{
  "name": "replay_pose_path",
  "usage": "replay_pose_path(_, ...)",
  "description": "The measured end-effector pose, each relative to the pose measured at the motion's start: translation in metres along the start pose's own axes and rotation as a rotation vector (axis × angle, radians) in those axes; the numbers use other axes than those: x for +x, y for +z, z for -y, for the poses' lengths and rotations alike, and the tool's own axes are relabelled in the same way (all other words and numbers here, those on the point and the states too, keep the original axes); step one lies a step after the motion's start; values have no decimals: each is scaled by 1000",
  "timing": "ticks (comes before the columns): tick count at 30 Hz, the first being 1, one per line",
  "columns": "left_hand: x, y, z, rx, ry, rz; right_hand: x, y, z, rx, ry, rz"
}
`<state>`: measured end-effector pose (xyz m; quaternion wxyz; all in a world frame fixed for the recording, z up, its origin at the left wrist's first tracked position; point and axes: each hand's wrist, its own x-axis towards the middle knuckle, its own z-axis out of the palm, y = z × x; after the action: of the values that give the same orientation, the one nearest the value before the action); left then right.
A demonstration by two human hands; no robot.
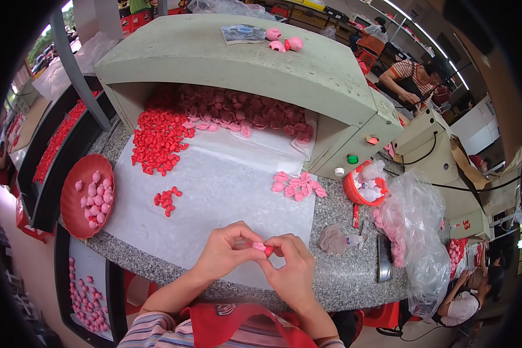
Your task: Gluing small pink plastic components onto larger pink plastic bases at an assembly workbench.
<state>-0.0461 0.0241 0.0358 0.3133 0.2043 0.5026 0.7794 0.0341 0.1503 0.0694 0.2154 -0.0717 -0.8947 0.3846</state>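
Observation:
Over the near edge of the white sheet (pixel 214 197), my two hands meet fingertip to fingertip. My left hand (pixel 229 253) pinches a small pink hollow piece (pixel 259 246). Against it, my right hand (pixel 292 264) grips a small glossy red piece (pixel 268 250); fingers partly cover both. Ahead and left on the sheet lies a small cluster of red pieces (pixel 167 200), with a large heap of red pieces (pixel 156 142) behind it. Several loose pink pieces (pixel 299 185) lie ahead to the right.
A pale green metal housing (pixel 232 64) spans the back, with pink pieces (pixel 249 110) heaped inside. Left stands a red scalloped basket (pixel 69 203) of round pink parts. Right are an orange-red tub (pixel 354 191), a grey cloth (pixel 333 239), a phone (pixel 384 258) and a clear plastic bag (pixel 417 232).

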Motion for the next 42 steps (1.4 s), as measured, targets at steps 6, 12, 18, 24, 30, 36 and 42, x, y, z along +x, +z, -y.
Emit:
replay_pose_path(6,-3,0,4,31,44,-10,2,2,-14,71,-107,-1)
replay_pose_path(12,2,-12,-1,-75,-151,1,2,3,-15,226,53,39)
replay_pose_path(18,-1,-12,1,-76,-155,-10,6,0,-5,105,120,74)
replay_pose_path(24,-3,-5,-6,6,-118,-3,7,3,-7,66,42,46)
replay_pose_path(30,-4,1,-3,258,63,-86,6,20,-23,107,-72,-27)
replay_pose_path(36,3,-14,31,270,34,-161,2,43,-47,90,-44,-43)
replay_pose_path(42,133,-48,28,690,31,210,22,57,-83,-41,120,-70)
